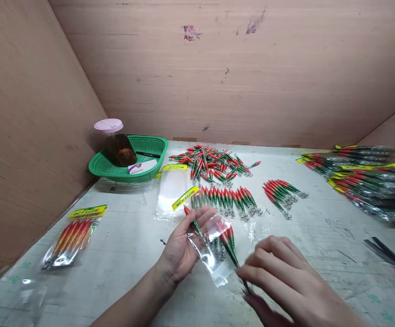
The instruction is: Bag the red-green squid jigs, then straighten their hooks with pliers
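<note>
My left hand [180,247] grips a clear plastic bag [214,254] with a yellow header card [185,198], fingers curled round its upper edge. Several red-and-green squid lures [227,240] sit partly inside the bag. My right hand [279,277] is pinched on the hooked ends of those lures at the bag's mouth. Just beyond the bag a row of loose lures [229,200] lies on the table, and a bigger heap of lures [211,163] lies further back.
A filled lure packet [72,236] lies at left. Empty bags [172,190] lie by a green basket [158,154] holding a pink-lidded jar [115,141]. Another lure bunch [281,190] and stacked packets [364,179] are at right, scissors [393,263] near the right edge. Board walls enclose the table.
</note>
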### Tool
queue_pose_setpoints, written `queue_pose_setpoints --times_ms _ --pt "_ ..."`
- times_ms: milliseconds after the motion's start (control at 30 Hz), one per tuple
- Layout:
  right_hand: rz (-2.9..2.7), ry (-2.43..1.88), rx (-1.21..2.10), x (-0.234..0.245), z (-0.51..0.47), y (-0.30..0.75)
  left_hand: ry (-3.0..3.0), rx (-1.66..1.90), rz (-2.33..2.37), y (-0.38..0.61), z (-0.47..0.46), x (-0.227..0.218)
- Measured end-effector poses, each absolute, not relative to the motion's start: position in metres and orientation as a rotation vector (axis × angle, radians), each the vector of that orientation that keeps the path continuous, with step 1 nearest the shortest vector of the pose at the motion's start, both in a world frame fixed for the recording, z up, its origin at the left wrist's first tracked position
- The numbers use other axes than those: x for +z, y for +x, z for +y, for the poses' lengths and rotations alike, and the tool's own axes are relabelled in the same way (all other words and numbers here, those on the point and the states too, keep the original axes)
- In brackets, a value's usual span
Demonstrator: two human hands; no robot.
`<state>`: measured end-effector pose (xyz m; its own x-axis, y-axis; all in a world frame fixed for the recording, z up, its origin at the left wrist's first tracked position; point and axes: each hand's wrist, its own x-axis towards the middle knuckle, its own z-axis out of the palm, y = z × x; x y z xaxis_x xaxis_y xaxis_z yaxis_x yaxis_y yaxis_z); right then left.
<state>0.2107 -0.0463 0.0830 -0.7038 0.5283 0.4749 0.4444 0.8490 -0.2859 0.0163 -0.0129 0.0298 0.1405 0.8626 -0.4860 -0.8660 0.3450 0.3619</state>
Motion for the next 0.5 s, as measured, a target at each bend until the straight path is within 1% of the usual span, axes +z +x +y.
queue_pose_setpoints --times_ms 100,167,367,500 --pt "-2.391 -0.775 -0.128 0.068 -0.036 0.191 0.037 1.188 0.697 0.018 -0.015 0.03" --pt "-2.348 -0.782 -0.212 0.061 -0.032 0.184 0.065 1.175 0.697 0.018 -0.015 0.029" --pt "-2.202 -0.811 -0.33 0.053 -0.035 0.174 0.089 1.176 0.682 0.019 -0.017 0.027" --pt "-2.175 -0.862 -0.21 0.053 -0.03 0.187 0.054 1.221 0.694 0.017 -0.015 0.03"
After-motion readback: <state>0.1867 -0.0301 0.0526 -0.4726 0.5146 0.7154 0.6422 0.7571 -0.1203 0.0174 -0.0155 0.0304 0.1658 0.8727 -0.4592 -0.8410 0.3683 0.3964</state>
